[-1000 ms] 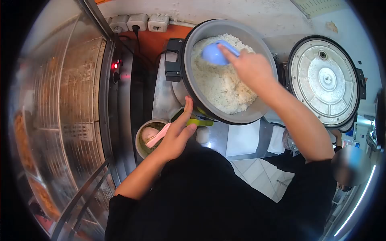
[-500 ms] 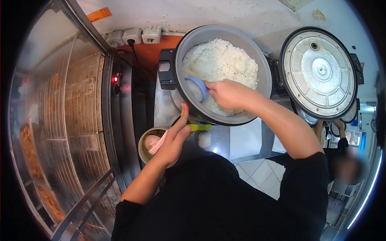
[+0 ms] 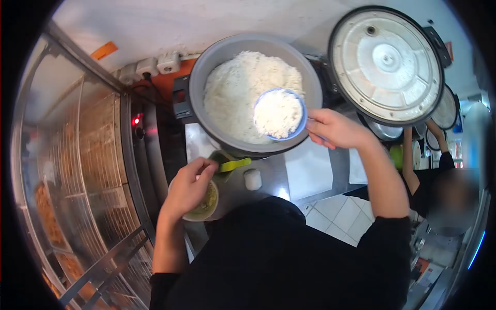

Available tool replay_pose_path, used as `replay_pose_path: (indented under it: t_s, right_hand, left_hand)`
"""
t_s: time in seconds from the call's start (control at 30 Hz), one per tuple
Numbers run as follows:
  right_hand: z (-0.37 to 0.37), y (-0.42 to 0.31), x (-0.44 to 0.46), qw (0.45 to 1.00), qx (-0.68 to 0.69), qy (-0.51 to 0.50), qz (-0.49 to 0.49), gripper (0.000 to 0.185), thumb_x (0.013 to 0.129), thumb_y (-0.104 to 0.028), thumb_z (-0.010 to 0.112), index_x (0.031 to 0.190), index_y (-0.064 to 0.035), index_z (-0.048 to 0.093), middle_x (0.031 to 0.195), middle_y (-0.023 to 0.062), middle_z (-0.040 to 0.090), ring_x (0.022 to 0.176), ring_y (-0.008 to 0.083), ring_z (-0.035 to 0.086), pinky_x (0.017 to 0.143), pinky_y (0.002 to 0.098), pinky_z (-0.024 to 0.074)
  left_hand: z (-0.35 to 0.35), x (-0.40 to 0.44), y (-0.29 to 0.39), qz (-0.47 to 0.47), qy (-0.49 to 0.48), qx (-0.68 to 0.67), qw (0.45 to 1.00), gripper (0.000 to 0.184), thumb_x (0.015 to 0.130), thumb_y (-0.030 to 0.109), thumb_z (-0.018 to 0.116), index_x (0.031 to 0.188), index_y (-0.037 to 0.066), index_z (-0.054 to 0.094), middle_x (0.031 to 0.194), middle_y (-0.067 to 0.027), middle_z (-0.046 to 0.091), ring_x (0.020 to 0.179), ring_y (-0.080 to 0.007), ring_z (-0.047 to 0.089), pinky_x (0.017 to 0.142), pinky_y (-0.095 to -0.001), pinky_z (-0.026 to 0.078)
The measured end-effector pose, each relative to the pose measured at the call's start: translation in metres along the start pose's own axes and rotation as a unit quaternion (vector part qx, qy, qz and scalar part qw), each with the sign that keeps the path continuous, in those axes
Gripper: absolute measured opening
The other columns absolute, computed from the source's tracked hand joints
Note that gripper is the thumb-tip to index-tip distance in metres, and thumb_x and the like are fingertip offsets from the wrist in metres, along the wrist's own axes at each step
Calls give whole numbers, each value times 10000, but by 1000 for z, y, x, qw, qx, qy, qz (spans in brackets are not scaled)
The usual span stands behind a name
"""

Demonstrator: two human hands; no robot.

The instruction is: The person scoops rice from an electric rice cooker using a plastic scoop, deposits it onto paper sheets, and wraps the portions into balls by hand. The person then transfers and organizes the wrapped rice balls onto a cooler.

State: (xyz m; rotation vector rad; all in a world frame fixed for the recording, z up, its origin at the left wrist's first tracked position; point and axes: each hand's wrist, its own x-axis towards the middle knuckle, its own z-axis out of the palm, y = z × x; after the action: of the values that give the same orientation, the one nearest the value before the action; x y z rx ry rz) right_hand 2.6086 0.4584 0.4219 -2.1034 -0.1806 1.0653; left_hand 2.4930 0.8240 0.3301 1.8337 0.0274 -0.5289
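My right hand [image 3: 338, 129] grips the handle of a blue scoop [image 3: 303, 123], which is heaped with white rice [image 3: 278, 113] and held over the front right part of the rice cooker pot [image 3: 200, 111]. More rice [image 3: 227, 98] lies inside the pot. My left hand [image 3: 192, 187] is closed over a round container [image 3: 213, 209] with greenish contents; what its fingers hold is mostly hidden. Just right of those fingers, a lime-green handle [image 3: 235, 165] sticks out of a dark green container [image 3: 221, 157].
The cooker's round metal lid [image 3: 386, 62] stands open at right. White paper [image 3: 310, 170] and a small white object [image 3: 252, 179] lie on the metal counter [image 3: 271, 170]. A glass-sided cabinet [image 3: 93, 155] stands at left, a co-worker [image 3: 439, 188] at far right.
The blue scoop has come up from the rice, now full, and moved right. My left hand has gone from open beside the pot to closed over the round container. The view has shifted.
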Motion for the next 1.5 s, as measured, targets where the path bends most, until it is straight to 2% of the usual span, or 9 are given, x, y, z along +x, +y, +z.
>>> replay_pose_path:
  t_s: [0.07,0.23,0.47,0.57,0.9,1.0,1.17,1.33,1.5]
  right_hand:
    - [17,31,-39,988,147,48,-18,326,1132,-270,428,1364,-98,578,728,61,613,485,76,453,472,250,373]
    - [63,155,-105,888,414,197,-43,309,1124,-289,429,1204,-27,570,736,80,596,473,92,462,459,254,367]
    - [153,327,-99,790,0,612,-23,530,1067,-200,557,1587,-143,473,810,96,629,579,219,615,602,335,540]
    - [207,412,-49,845,-353,391,89,730,931,-95,610,1603,-321,438,996,101,609,780,298,704,640,425,604]
    - [145,486,-86,815,7,572,-95,674,992,-33,583,1625,-175,400,1131,234,593,1075,427,596,932,498,487]
    - [118,525,-101,875,-72,477,41,682,986,-80,609,1627,-183,399,1195,243,586,1090,418,587,952,486,474]
    - [92,508,-99,767,-289,553,-149,576,972,-249,673,1520,-147,528,1212,198,616,1152,361,580,1012,478,424]
    - [119,485,-60,915,-192,212,-285,519,939,-360,718,1396,-129,636,1213,132,653,1196,318,575,1028,496,423]
    - [109,476,-62,921,-157,242,-260,350,915,-244,751,1232,-101,706,1103,95,694,1110,312,630,980,472,469]
  left_hand:
    - [16,-3,7,17,-44,90,995,248,1002,209,580,937,1,699,874,-216,730,892,-370,740,815,-461,544]
    - [151,33,13,132,-286,297,901,295,1007,263,566,951,0,688,905,-254,692,893,-467,667,811,-539,525]
    - [353,81,-103,317,-311,421,791,436,997,222,529,1378,35,629,1527,-169,555,1456,-324,481,1190,-490,400]
    - [360,82,-114,209,-391,578,686,513,999,242,520,1469,40,559,1659,-111,418,1565,-242,343,1275,-511,275]
    - [426,78,-94,183,-207,508,815,361,900,309,716,1172,84,639,1201,-115,634,1181,-312,578,1030,-497,453]
    - [441,88,-107,141,-175,471,853,345,877,284,756,1143,103,630,1166,-96,631,1183,-329,576,995,-467,487]
    - [440,101,-113,94,-188,444,871,114,884,193,723,938,93,734,1045,-120,686,1087,-347,633,956,-462,527]
    - [432,98,-93,85,-169,444,876,170,931,183,637,951,80,771,992,-148,724,994,-378,676,909,-486,539]
    - [443,92,-83,57,-81,442,892,179,944,201,611,990,65,719,1000,-142,705,1012,-357,661,937,-497,500]
